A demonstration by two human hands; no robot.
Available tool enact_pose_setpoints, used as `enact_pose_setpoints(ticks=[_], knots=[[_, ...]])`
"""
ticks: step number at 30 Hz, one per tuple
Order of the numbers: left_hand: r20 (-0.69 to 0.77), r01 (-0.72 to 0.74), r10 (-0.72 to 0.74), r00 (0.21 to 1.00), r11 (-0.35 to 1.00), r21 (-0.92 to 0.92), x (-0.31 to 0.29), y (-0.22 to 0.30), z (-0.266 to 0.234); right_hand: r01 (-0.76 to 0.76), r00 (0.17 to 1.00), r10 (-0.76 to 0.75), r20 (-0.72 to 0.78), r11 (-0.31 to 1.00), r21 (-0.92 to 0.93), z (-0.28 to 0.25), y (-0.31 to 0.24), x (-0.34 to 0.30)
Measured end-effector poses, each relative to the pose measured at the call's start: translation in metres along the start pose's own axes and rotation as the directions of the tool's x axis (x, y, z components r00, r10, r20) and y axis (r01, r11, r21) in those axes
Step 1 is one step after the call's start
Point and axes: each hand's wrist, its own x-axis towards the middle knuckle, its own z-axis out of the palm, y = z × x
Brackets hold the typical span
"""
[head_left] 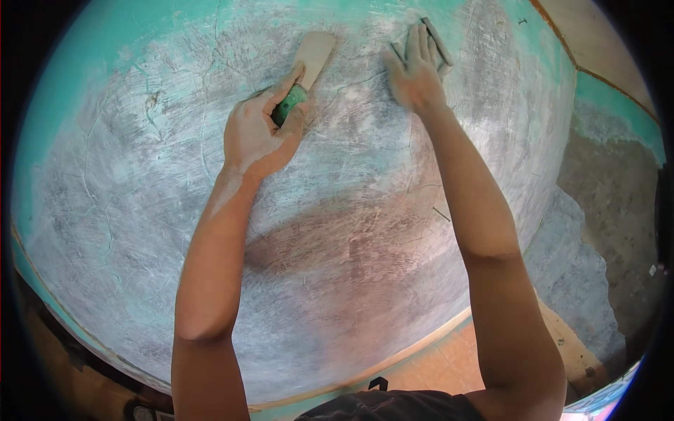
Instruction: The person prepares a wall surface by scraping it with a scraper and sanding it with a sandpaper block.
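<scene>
Two bare hands work high on a scuffed wall [140, 210], where teal paint [175, 28] gives way to a broad, whitish-grey patch streaked with scratches. The left hand [256, 130], pale with dust from knuckles to wrist, closes around the green handle [288, 107] of a scraper [316, 59], thumb and fingers curled on either side. The scraper's pale blade points up and slightly right, beyond the fingers; whether its edge touches the wall cannot be told.

To its right, apart from the left hand and at about the same height, the right hand [418, 77] reaches up over a dark grey sheet [438, 43], its fingers stretched out side by side and its thumb held away. The sheet's edges show beside the fingers and by the thumb. The hand is slightly blurred, and whether it pinches the sheet or only presses it flat cannot be told.

Fine cracks [109, 231] run down the wall, left of and below the left hand. A nail [441, 214] juts out beneath the right hand, near the right forearm; another small nail [521, 22] shows above and to the right of that hand. Farther right, an adjoining wall [611, 203] bears a bare, brownish-grey area. An orange surface [442, 365] lies far below both hands, between the forearms.
</scene>
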Motion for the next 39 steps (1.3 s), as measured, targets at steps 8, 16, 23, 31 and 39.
enact_pose_setpoints(ticks=[8,16,23,31,39], knots=[[0.040,0.023,-0.023,0.999,1.000,-0.003,0.004,0.004,0.006,-0.051,0.997,0.058,0.045,0.990,-0.130,-0.005,0.035,-0.013],[0.042,-0.097,0.095,0.995,0.993,0.069,0.010,0.009,0.021,0.015,0.999,-0.009,0.038,0.987,-0.159,-0.008,0.057,-0.009],[0.106,-0.009,0.000,0.994,0.997,0.082,0.014,0.014,0.020,-0.042,0.998,0.046,0.041,0.994,-0.100,-0.006,0.062,-0.013],[0.123,0.022,-0.031,0.992,0.997,0.077,0.015,0.017,0.025,-0.108,0.994,0.108,0.002,0.991,-0.075,-0.010,0.064,0.002],[0.134,0.063,-0.068,0.989,0.997,0.047,0.017,0.024,0.029,-0.168,0.985,0.174,0.022,0.972,-0.162,-0.019,0.071,0.015]])
